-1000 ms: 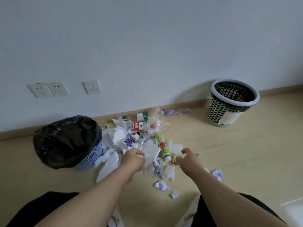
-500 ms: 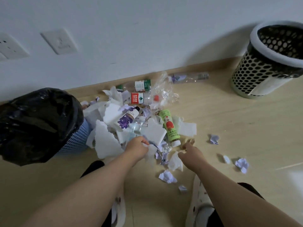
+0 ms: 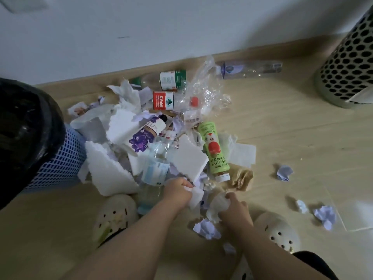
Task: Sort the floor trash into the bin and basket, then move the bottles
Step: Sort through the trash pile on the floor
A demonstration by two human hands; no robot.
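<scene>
The view has come lower over the pile. The right hand (image 3: 235,209), only reaching before, now has its fingers clenched on a crumpled tissue (image 3: 218,203). The left hand (image 3: 177,191) still grasps a white scrap (image 3: 194,197). Both pieces are low over the floor, near the bin (image 3: 26,128), so I judge that sorting has just begun.

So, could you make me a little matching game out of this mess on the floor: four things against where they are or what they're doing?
Things:
1. green juice bottle
2. perforated basket
3. bin with black bag
4. right hand

Places or states:
a. at the left edge of the view
b. grips crumpled white paper
c. lies flat, white cap towards the person
d. stands at the upper right, near the wall

Pairs: 1-c, 2-d, 3-a, 4-b.
</scene>
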